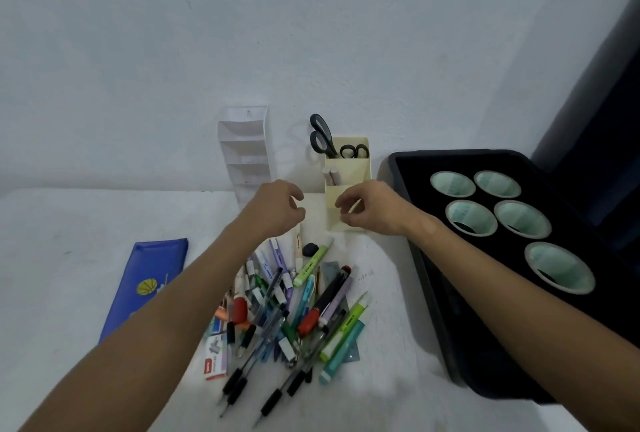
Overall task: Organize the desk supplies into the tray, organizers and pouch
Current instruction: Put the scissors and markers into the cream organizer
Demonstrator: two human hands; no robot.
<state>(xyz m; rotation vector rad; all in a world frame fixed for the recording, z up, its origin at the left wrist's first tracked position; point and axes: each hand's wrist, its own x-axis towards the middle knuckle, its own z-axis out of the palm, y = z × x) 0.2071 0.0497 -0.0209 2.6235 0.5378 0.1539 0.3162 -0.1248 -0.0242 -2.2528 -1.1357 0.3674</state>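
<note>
Pens (277, 313) litter the white worktop (69, 223) (pale wall behind); both hands, left (277, 208) and right (372, 208), hover loosely curled, holding nothing.

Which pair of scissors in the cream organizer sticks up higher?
The large black scissors at the organizer's left back corner; their handles rise above its rim, while the small pair barely clears it.

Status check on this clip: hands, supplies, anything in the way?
Left hand and right hand raised, fingers loosely curled, holding nothing. Pen pile unsorted on desk; five tape rolls already in tray. Nothing blocking.
</note>
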